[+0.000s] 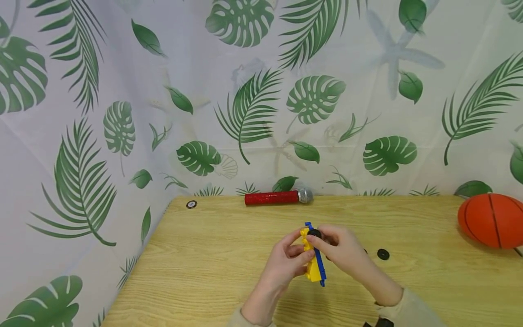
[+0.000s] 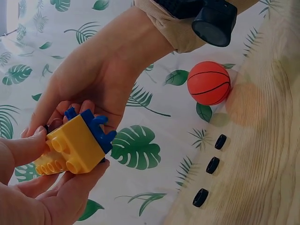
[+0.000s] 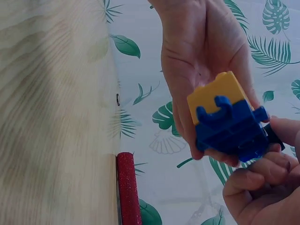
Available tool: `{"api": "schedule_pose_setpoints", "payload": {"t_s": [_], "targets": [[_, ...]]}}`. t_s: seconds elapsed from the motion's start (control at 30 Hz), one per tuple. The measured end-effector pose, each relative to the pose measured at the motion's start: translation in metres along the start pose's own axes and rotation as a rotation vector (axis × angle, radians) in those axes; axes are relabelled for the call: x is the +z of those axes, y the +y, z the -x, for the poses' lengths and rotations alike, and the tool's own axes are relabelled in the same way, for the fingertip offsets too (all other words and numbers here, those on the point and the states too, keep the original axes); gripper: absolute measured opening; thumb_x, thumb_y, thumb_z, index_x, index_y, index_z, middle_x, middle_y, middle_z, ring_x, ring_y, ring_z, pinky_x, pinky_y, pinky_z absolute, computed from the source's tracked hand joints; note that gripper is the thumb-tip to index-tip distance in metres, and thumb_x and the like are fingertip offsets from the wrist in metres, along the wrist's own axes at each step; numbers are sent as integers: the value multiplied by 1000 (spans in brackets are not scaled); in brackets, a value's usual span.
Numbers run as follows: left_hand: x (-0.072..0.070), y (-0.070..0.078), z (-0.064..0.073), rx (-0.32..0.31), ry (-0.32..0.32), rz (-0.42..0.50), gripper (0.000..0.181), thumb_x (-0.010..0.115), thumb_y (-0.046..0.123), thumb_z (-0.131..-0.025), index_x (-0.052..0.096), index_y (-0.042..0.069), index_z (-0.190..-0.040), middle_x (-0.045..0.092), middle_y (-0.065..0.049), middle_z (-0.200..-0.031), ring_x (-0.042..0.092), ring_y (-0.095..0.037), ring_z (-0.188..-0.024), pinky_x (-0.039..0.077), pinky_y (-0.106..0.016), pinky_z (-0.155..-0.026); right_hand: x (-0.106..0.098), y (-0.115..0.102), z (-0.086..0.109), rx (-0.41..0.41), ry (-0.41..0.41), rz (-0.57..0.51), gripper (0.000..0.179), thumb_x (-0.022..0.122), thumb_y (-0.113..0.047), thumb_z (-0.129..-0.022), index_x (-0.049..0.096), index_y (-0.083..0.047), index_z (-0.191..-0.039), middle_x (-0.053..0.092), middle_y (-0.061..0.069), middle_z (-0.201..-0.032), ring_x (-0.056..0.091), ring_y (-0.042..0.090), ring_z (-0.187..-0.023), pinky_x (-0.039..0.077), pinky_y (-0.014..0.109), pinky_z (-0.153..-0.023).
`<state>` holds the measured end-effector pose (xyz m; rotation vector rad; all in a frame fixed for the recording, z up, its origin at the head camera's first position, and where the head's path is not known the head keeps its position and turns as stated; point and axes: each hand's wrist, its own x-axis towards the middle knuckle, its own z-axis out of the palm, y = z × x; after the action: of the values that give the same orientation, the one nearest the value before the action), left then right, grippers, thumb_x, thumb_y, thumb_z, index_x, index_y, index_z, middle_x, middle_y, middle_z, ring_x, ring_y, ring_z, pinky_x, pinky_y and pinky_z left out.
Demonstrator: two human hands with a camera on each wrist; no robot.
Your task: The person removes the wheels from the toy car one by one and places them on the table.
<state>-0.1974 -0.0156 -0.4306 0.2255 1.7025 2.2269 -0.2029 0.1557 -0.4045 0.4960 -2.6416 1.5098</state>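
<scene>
A toy vehicle of yellow and blue building blocks (image 1: 313,272) is held up over the table, tilted, its yellow side to the left. My left hand (image 1: 282,262) grips the yellow part between thumb and fingers. On the blue side, my right hand (image 1: 347,250) pinches a black wheel (image 1: 314,233) against the toy near its far end. Blue hooks on the vehicle's blue base (image 3: 229,133) face the right wrist camera, with the wheel partly hidden by the right fingers (image 3: 269,171). Three more black wheels, one of them this wheel (image 2: 213,165), stand out on the table in the left wrist view.
Along the table's back edge lies a red glittery microphone (image 1: 273,198), with a small black-and-white disc (image 1: 191,204) farther left. An orange-red basketball (image 1: 492,221) sits at the right. Leaf-print cloth (image 1: 261,113) hangs behind the wooden table (image 1: 196,272).
</scene>
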Motion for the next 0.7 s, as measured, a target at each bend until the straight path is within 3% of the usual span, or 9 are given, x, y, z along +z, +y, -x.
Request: {"api": "schedule_pose_setpoints", "payload": {"t_s": [0.2, 0.47, 0.6, 0.7], "targets": [[3, -2, 1, 16, 3, 37, 58, 64, 8, -95, 41, 6, -149, 72, -19, -112, 71, -15, -89, 61, -36, -78, 4, 2, 2, -72, 85, 103, 37, 67, -26, -95, 47, -13, -67, 35, -6, -57, 36, 6, -50, 28, 20, -49], [9, -2, 2, 27, 37, 22, 57, 66, 8, -95, 44, 7, -148, 73, -19, -111, 72, -17, -90, 61, -39, -78, 5, 1, 6, -143, 155, 180, 38, 70, -20, -93, 45, -14, -65, 33, -8, -56, 33, 3, -48, 26, 19, -47], [9, -5, 0, 27, 83, -30, 56, 67, 9, -94, 46, 5, -146, 74, -18, -107, 72, -18, -89, 61, -39, -77, 7, 6, 5, -308, 238, 222, 41, 76, -8, -86, 41, -15, -65, 28, -11, -57, 28, -2, -49, 24, 16, -46], [7, -7, -1, 15, 116, -39, 57, 69, 10, -93, 47, 4, -145, 74, -14, -103, 72, -18, -88, 61, -39, -77, 3, 8, 6, -268, 186, 147, 31, 72, -10, -90, 48, -13, -70, 32, -10, -57, 31, -1, -49, 27, 18, -45]]}}
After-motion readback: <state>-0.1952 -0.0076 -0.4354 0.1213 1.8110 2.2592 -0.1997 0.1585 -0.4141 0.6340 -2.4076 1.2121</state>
